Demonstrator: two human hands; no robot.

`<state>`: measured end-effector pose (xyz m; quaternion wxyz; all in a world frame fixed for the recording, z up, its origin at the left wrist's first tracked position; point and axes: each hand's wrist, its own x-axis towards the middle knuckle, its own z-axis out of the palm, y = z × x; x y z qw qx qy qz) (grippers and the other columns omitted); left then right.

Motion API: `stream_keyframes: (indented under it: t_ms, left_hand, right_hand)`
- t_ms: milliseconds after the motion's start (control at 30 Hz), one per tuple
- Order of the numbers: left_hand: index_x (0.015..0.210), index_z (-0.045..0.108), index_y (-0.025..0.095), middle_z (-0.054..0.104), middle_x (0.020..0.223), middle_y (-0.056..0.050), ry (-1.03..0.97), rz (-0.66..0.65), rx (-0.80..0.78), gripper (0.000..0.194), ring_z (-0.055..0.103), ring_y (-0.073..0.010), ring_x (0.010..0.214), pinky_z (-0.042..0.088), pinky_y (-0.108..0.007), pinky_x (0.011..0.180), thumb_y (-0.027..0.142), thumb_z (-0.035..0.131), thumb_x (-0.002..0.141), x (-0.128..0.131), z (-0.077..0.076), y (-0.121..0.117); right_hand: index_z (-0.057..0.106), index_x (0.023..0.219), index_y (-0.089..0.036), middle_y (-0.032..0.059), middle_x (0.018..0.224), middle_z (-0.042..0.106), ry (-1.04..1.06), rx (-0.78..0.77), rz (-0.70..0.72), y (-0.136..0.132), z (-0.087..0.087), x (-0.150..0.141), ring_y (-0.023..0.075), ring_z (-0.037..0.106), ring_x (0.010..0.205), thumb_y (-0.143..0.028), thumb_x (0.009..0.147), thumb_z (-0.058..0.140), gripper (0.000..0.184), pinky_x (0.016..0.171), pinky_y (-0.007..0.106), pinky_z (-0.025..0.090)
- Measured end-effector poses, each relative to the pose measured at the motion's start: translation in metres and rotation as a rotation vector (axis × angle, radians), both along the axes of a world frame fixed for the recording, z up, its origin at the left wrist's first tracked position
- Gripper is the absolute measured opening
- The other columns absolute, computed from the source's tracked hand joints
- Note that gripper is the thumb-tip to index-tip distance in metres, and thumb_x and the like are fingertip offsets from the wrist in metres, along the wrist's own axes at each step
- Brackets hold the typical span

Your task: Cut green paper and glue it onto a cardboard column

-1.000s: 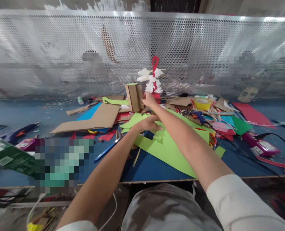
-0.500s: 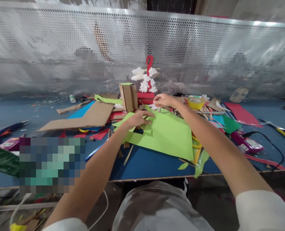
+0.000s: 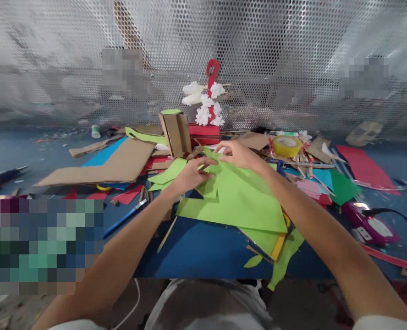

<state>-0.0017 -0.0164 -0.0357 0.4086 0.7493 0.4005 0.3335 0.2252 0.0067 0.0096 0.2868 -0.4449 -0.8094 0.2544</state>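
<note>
Light green paper sheets (image 3: 238,201) lie in an overlapping pile at the table's middle, with a cut opening and loose flaps on their left part. Over those flaps is my left hand (image 3: 192,175), its fingers bent and apart from the thumb. My right hand (image 3: 241,156) rests at the far edge of the green paper, fingers curved and spread, close to the left fingertips. Neither hand shows a clear grip on anything. Just beyond stand a brown cardboard box form (image 3: 176,134) with a green top and a red base (image 3: 205,133) carrying a red hooked post (image 3: 212,85) with white flower shapes.
Brown cardboard (image 3: 121,160) lies at left beside a blue brush (image 3: 126,219). To the right are yellow tape (image 3: 287,145), red paper (image 3: 365,166) and a purple device (image 3: 370,222) with a black cord. A perforated metal screen (image 3: 265,59) stands behind the table.
My right hand has moved from beside the red base toward me, onto the green paper. The green sheet has shifted, showing another green piece under its near edge. The view has tilted down.
</note>
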Motion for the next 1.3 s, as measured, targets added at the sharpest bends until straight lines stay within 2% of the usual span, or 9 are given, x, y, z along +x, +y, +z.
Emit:
stream_keyframes:
  t_ms: [200, 333, 467, 600, 800, 933, 1067, 1167, 1300]
  left_hand:
    - [0.119, 0.071, 0.017, 0.071, 0.119, -0.008, -0.05, 0.042, -0.094, 0.043, 0.067, -0.012, 0.072, 0.051, -0.024, 0.065, 0.026, 0.073, 0.077, 0.004, 0.001, -0.007]
    - [0.128, 0.068, 0.021, 0.067, 0.08, 0.0, -0.027, 0.038, -0.183, 0.048, 0.059, -0.0134, 0.063, 0.041, -0.023, 0.054, 0.027, 0.072, 0.081, 0.006, -0.001, -0.012]
    - [0.13, 0.068, 0.021, 0.061, 0.067, 0.003, -0.03, 0.06, -0.25, 0.048, 0.052, -0.0125, 0.056, 0.035, -0.023, 0.05, 0.028, 0.071, 0.083, 0.008, 0.0, -0.017]
    - [0.13, 0.068, 0.023, 0.061, 0.066, 0.004, -0.018, 0.06, -0.286, 0.046, 0.051, -0.0121, 0.055, 0.034, -0.023, 0.049, 0.032, 0.071, 0.085, 0.006, 0.0, -0.018]
    - [0.127, 0.069, 0.024, 0.069, 0.077, 0.0, -0.019, 0.081, -0.329, 0.041, 0.065, -0.0164, 0.067, 0.044, -0.024, 0.055, 0.029, 0.068, 0.087, 0.006, 0.01, -0.02]
    - [0.123, 0.071, 0.027, 0.074, 0.097, -0.005, 0.013, 0.094, -0.288, 0.036, 0.072, -0.0193, 0.079, 0.052, -0.027, 0.064, 0.03, 0.068, 0.088, 0.005, 0.018, -0.023]
    - [0.121, 0.071, 0.029, 0.074, 0.121, -0.007, 0.01, 0.084, -0.263, 0.034, 0.075, -0.02, 0.086, 0.058, -0.03, 0.072, 0.031, 0.068, 0.088, 0.004, 0.015, -0.026]
    - [0.124, 0.069, 0.029, 0.075, 0.117, -0.006, 0.013, 0.077, -0.271, 0.036, 0.074, -0.0194, 0.084, 0.057, -0.029, 0.068, 0.031, 0.068, 0.089, 0.004, 0.009, -0.028]
    - [0.126, 0.067, 0.027, 0.076, 0.097, -0.004, 0.007, 0.082, -0.312, 0.039, 0.073, -0.0198, 0.079, 0.052, -0.027, 0.061, 0.03, 0.068, 0.087, 0.006, 0.005, -0.026]
  right_hand:
    - [0.073, 0.107, -0.019, 0.0024, 0.085, 0.076, 0.092, -0.058, -0.006, 0.0, 0.0, 0.002, 0.0168, 0.067, 0.072, -0.02, 0.089, 0.068, 0.019, 0.07, 0.027, 0.048]
    - [0.076, 0.097, -0.02, 0.0047, 0.089, 0.079, 0.155, -0.102, -0.005, 0.006, -0.003, 0.004, 0.0193, 0.074, 0.083, -0.018, 0.088, 0.07, 0.011, 0.076, 0.029, 0.054]
    - [0.078, 0.093, -0.022, 0.0057, 0.093, 0.081, 0.203, -0.134, -0.005, 0.007, -0.005, 0.008, 0.0212, 0.076, 0.088, -0.017, 0.088, 0.072, 0.01, 0.082, 0.032, 0.057]
    - [0.081, 0.096, -0.025, 0.0052, 0.097, 0.083, 0.19, -0.168, -0.011, 0.008, -0.006, 0.011, 0.023, 0.077, 0.091, -0.018, 0.089, 0.073, 0.012, 0.085, 0.036, 0.058]
    - [0.083, 0.102, -0.027, 0.004, 0.103, 0.083, 0.172, -0.204, -0.013, 0.008, -0.006, 0.013, 0.0231, 0.076, 0.091, -0.019, 0.091, 0.071, 0.018, 0.083, 0.036, 0.057]
    - [0.083, 0.097, -0.028, 0.0037, 0.103, 0.083, 0.221, -0.225, -0.012, 0.006, -0.006, 0.013, 0.0241, 0.076, 0.093, -0.021, 0.09, 0.072, 0.015, 0.083, 0.036, 0.057]
    - [0.083, 0.094, -0.028, 0.0038, 0.099, 0.082, 0.248, -0.259, -0.007, 0.004, -0.007, 0.012, 0.0244, 0.077, 0.093, -0.024, 0.09, 0.073, 0.012, 0.083, 0.036, 0.058]
    - [0.082, 0.095, -0.028, 0.0033, 0.097, 0.082, 0.269, -0.296, 0.015, 0.005, -0.008, 0.013, 0.0235, 0.077, 0.093, -0.025, 0.09, 0.073, 0.011, 0.084, 0.035, 0.059]
    - [0.081, 0.104, -0.027, 0.0044, 0.101, 0.082, 0.24, -0.31, 0.065, 0.01, -0.01, 0.022, 0.0237, 0.077, 0.096, -0.024, 0.084, 0.078, 0.02, 0.085, 0.034, 0.059]
